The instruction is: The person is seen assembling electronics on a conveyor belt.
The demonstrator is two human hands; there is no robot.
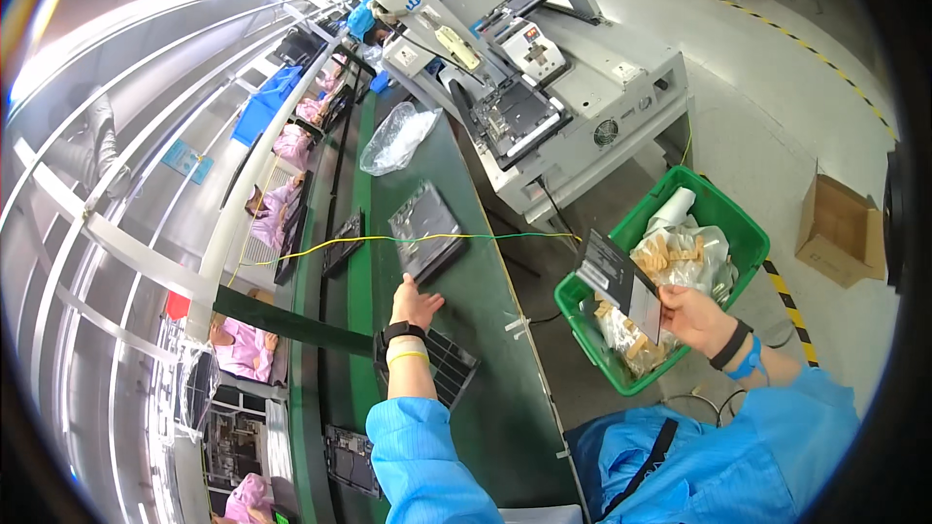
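I have the right hand [697, 318] clamped on the right edge of a thin black-and-grey panel [621, 281], which slants over the green plastic crate [746, 241]; on my feed I can't tell whether it touches anything inside. A black strap [732, 343] and a blue band circle that wrist, just beyond a light-blue sleeve [786, 427].

My left hand [416, 306] holds nothing that I can see. Its fingers are apart, reaching over the dark green workbench [505, 398] beside the near edge of a grey laptop chassis [424, 216]; contact there is too fine for me to judge. A black watch-like band [400, 332] and a yellow band sit on this wrist, and a dark gridded panel [452, 369] lies partly behind the forearm.

A yellow-and-green wire [524, 235] runs across the view, passing in front of the chassis. In the crate I make out clear plastic bags, tan pieces [670, 254] and a white roll [673, 206]. Further up the bench lies a crumpled clear plastic bag [396, 141].

Beyond the bench end stands a large grey machine [631, 87] with a laptop-like chassis [515, 118] on its bed. To the right, a cardboard box [840, 233] sits on the floor near black-and-yellow striped tape [788, 311]. Across the line I see several co-workers in pink [275, 218], with dark panels [343, 243] between us.
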